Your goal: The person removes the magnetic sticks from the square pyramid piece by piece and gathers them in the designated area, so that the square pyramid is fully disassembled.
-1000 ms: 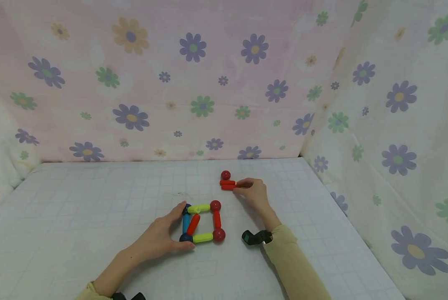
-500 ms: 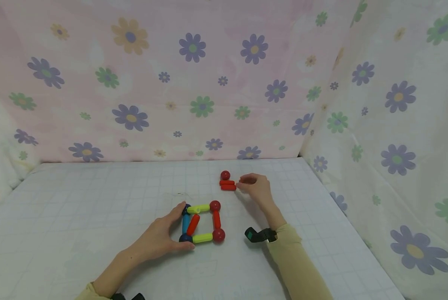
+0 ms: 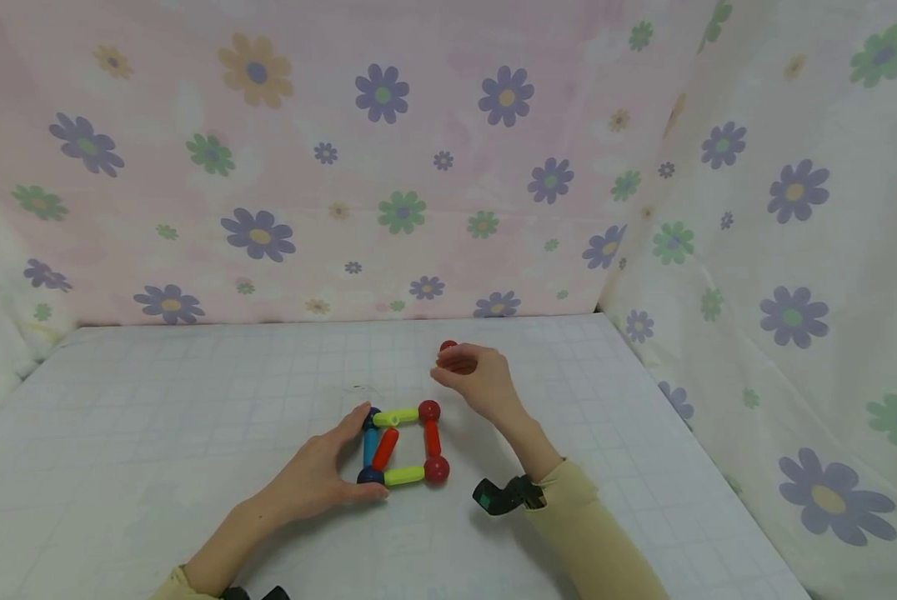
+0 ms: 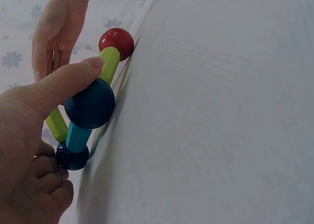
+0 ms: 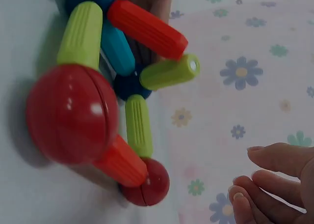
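My left hand (image 3: 309,475) grips a square of magnetic building sticks and balls by its two blue balls (image 3: 371,476), thumb at the near one, fingers at the far one. Yellow-green sticks (image 3: 404,476) join these to two red balls (image 3: 437,469); a blue stick and a red stick (image 3: 433,439) form the other sides. In the right wrist view, a red stick (image 5: 148,29) and a yellow-green stick (image 5: 169,72) rise from the blue balls. Behind the square, my right hand (image 3: 486,387) hovers with thumb and fingers apart, nothing visible between them, hiding the loose red sticks.
A loose red ball (image 3: 448,345) shows just past the right hand's fingers. The white table (image 3: 193,400) ends at a flowered cloth (image 3: 306,183) behind and at the right. Both wrists carry black camera mounts (image 3: 504,496).
The right hand drew back from the two loose red sticks, then moved left over them, covering them and part of the red ball. Left hand and square stay put.
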Tool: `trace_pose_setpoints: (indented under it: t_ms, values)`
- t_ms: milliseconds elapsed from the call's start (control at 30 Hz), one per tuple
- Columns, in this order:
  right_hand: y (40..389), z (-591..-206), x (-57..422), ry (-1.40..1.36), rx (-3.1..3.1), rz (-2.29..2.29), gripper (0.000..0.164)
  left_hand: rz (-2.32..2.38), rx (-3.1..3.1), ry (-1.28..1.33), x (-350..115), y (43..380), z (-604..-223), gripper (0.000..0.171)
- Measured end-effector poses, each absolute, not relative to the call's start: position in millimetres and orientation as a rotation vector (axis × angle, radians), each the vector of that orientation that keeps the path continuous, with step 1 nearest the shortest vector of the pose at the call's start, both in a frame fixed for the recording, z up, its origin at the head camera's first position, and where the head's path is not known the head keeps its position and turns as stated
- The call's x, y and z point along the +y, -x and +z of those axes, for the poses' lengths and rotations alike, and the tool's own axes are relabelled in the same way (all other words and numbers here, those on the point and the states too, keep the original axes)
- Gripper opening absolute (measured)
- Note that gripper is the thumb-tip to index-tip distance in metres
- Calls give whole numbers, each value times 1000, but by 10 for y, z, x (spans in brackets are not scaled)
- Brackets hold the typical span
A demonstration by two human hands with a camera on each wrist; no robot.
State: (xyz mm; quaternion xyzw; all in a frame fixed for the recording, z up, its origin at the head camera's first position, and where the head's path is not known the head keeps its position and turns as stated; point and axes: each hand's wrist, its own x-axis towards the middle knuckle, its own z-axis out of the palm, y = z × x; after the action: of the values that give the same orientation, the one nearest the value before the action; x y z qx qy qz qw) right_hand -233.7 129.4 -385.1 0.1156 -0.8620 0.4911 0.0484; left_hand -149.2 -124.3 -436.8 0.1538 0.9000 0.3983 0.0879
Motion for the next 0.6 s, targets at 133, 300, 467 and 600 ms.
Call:
trace_pose_setpoints:
  t_ms: [133,300,467,600]
  values:
    - [2232,-3880,1185,-475,-2626,1551,24,1186,2685,-463,-1250,1494,-4368,110]
    - [2197,-3978,1104,-600,-2672,1572,26,1187,2680,-464,-1263,1490,-4376,110]
    - [2173,-4026,1058,-691,-2717,1596,29,1202,2668,-471,-1267,1487,-4375,111]
    - [2142,-4044,1027,-737,-2742,1605,30,1209,2669,-480,-1271,1482,-4372,111]
